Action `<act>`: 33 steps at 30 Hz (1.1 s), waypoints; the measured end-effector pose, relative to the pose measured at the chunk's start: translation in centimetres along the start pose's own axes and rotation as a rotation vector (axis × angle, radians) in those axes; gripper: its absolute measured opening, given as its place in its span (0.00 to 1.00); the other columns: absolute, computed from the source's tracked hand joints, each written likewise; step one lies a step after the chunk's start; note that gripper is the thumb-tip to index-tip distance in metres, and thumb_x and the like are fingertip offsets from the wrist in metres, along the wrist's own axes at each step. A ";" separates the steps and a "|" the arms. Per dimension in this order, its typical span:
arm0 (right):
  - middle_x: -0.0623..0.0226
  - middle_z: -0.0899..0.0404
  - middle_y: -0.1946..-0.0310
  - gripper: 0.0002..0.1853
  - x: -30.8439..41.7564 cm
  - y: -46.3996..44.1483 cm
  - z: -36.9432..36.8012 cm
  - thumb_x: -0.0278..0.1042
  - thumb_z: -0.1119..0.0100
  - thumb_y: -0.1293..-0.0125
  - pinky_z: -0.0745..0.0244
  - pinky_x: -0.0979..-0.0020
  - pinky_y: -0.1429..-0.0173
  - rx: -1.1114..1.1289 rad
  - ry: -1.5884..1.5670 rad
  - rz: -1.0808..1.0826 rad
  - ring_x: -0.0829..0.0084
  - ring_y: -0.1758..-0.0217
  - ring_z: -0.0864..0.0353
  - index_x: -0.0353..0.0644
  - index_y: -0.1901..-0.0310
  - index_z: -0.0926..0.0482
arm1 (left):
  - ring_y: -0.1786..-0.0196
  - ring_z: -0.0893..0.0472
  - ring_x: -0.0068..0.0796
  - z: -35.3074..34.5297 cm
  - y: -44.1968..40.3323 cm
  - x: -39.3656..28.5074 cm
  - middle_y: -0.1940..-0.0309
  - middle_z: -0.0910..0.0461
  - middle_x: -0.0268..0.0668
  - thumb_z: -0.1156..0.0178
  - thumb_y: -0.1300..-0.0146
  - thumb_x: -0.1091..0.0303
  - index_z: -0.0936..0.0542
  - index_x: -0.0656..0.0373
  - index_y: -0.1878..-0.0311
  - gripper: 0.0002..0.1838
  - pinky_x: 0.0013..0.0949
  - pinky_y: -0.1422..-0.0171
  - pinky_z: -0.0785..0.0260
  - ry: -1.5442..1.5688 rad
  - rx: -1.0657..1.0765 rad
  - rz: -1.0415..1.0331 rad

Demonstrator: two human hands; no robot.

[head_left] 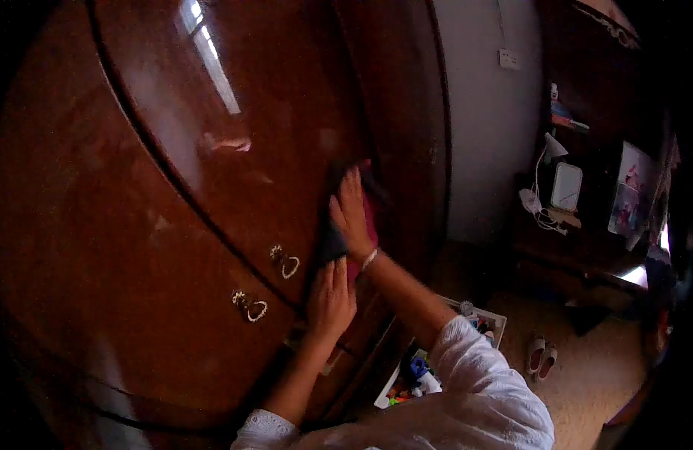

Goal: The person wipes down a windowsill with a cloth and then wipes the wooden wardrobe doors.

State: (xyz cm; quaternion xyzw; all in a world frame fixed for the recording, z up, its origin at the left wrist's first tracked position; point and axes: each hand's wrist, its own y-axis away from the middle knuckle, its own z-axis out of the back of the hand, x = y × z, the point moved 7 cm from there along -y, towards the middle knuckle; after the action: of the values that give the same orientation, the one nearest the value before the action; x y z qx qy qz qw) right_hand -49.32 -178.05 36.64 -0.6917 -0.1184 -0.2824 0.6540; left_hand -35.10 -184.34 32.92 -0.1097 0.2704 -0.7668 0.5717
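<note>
Both hands press a dark cloth with a red part [334, 244] against the glossy brown wooden cabinet door [211, 187]. My right hand [352, 217], with a light band at the wrist, lies flat on the cloth, its fingers pointing up. Lower and to the left, my left hand [333, 296] rests at the cloth's lower edge with its fingers stretched out. Two ring-shaped metal handles, an upper one [289, 267] and a lower one [256, 310], sit left of my hands, on either side of the seam between the doors.
A white crate [499, 327] of mixed items stands on the floor below my right arm. A pair of shoes [541, 358] lies farther right. At the right, a dark desk [541, 244] bears a white-framed mirror [566, 187] and a white cable. A socket [509, 60] is on the wall.
</note>
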 end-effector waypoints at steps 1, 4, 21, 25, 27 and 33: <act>0.51 0.51 0.24 0.29 0.9 -2.8 0.4 0.42 0.56 0.26 0.63 0.54 0.21 -0.002 0.050 0.089 0.53 0.19 0.62 0.28 0.32 0.39 | 0.35 0.33 0.59 0.5 -1.3 -0.4 0.35 0.36 0.60 0.42 0.36 0.70 0.39 0.67 0.30 0.32 0.51 0.29 0.41 0.005 -0.074 -0.044; 0.51 0.43 0.27 0.27 1.7 -7.9 1.9 0.41 0.52 0.28 0.56 0.54 0.23 -0.050 0.228 0.163 0.52 0.20 0.56 0.30 0.35 0.34 | 0.35 0.32 0.57 0.9 -4.7 -1.3 0.36 0.34 0.57 0.43 0.35 0.69 0.38 0.67 0.30 0.31 0.51 0.30 0.40 -0.001 -0.078 -0.062; 0.55 0.61 0.22 0.29 -1.8 22.9 -0.5 0.37 0.58 0.23 0.65 0.63 0.19 0.179 -0.583 -0.884 0.57 0.18 0.65 0.36 0.26 0.47 | 0.41 0.28 0.55 -7.5 9.0 4.5 0.47 0.24 0.53 0.44 0.39 0.72 0.24 0.67 0.45 0.19 0.51 0.32 0.39 -0.223 0.153 -0.066; 0.60 0.55 0.22 0.32 3.4 25.9 -1.8 0.50 0.62 0.22 0.64 0.71 0.20 0.154 -0.761 -1.073 0.67 0.19 0.58 0.35 0.27 0.47 | 0.39 0.29 0.55 -4.7 11.6 5.4 0.42 0.27 0.54 0.42 0.36 0.65 0.27 0.64 0.40 0.22 0.51 0.32 0.39 0.319 0.118 0.194; 0.60 0.50 0.24 0.32 5.7 27.3 -2.7 0.50 0.61 0.22 0.61 0.72 0.21 0.166 -0.823 -1.047 0.68 0.21 0.53 0.35 0.28 0.44 | 0.38 0.29 0.54 -4.7 14.9 7.8 0.40 0.28 0.53 0.43 0.34 0.59 0.28 0.61 0.38 0.24 0.51 0.33 0.38 0.320 0.144 0.244; 0.60 0.36 0.31 0.30 14.0 29.0 -2.1 0.50 0.55 0.24 0.47 0.71 0.26 0.247 -0.845 -1.087 0.68 0.29 0.39 0.35 0.31 0.38 | 0.40 0.29 0.51 1.3 19.7 7.7 0.41 0.30 0.51 0.41 0.34 0.60 0.27 0.63 0.40 0.23 0.47 0.35 0.36 0.092 -0.052 0.121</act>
State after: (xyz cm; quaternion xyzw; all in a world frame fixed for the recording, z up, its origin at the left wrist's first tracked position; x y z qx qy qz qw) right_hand -23.00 -186.37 19.95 -0.5057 -0.7230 -0.2610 0.3916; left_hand -20.91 -195.86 22.26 -0.0724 0.3225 -0.7277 0.6011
